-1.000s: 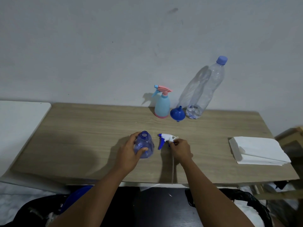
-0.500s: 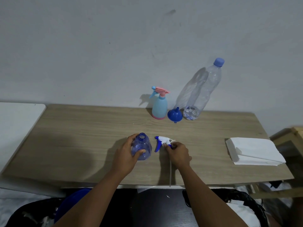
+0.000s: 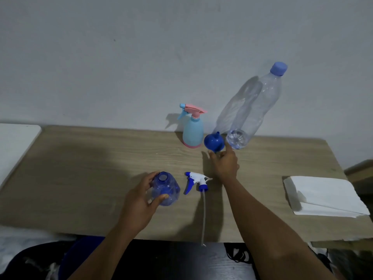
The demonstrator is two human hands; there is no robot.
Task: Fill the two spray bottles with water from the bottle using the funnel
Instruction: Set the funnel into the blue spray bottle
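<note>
My left hand (image 3: 141, 199) grips a small clear blue spray bottle (image 3: 166, 188) that stands on the wooden table (image 3: 80, 168) with its neck uncovered. Its white and blue spray head (image 3: 196, 181) lies beside it on the table, tube trailing toward the front edge. My right hand (image 3: 225, 162) is stretched to the back, fingers spread at the blue funnel (image 3: 214, 141), which lies mouth down; I cannot tell if they touch it. A light blue spray bottle with a pink head (image 3: 193, 130) stands left of the funnel. A tall clear water bottle (image 3: 254, 110) with a blue cap stands to its right.
A stack of white paper towels (image 3: 323, 197) lies at the table's right end. The wall rises directly behind the table. A white surface (image 3: 14, 142) adjoins the table on the left. Dark bags sit on the floor below the front edge.
My right hand has let go of the white spray head, which now lies on the table, and has moved back to the blue funnel. My left hand stays on the blue bottle.
</note>
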